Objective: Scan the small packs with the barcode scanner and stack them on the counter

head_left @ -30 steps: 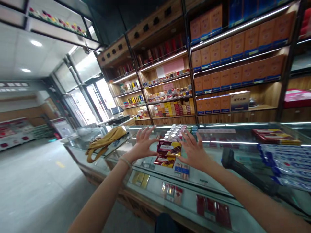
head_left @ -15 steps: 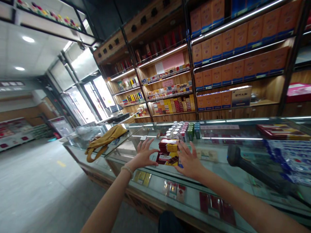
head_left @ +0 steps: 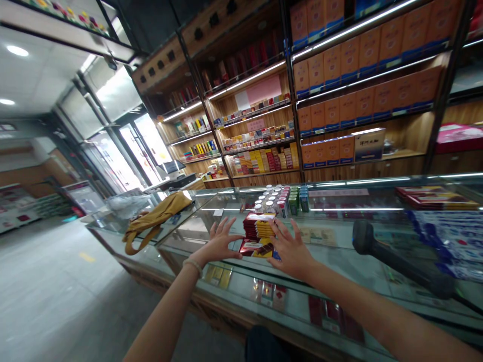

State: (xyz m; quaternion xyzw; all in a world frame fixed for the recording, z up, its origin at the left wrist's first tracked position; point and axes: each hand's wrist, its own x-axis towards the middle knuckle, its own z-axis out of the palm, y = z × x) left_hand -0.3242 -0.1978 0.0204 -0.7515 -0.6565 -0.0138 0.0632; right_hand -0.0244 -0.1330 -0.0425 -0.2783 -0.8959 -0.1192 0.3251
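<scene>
A chocolate bar (head_left: 253,247) in a red and yellow wrapper lies tilted back at the front of a stack of like bars (head_left: 259,227) on the glass counter. My left hand (head_left: 219,245) holds its left end between thumb and forefinger, the other fingers spread. At the right end, my right hand (head_left: 291,253) has its thumb low by the bar, and its fingers reach along the stack's right side. A small blue item (head_left: 276,255) shows by the right thumb. Just behind the stack stand several small bottles or tubs (head_left: 270,201) with white, pink, green and blue parts.
A black handheld scanner (head_left: 392,259) stands on the right, beside blue and white packets (head_left: 449,241) and more flat bars (head_left: 433,197). A mustard bag (head_left: 158,216) lies on the left of the glass counter (head_left: 332,261). Shelves with orange boxes (head_left: 349,113) rise behind.
The front chocolate bar has tipped back from nearly upright to a flatter lean. Both hands stay around it with little movement. The view has shifted slightly.
</scene>
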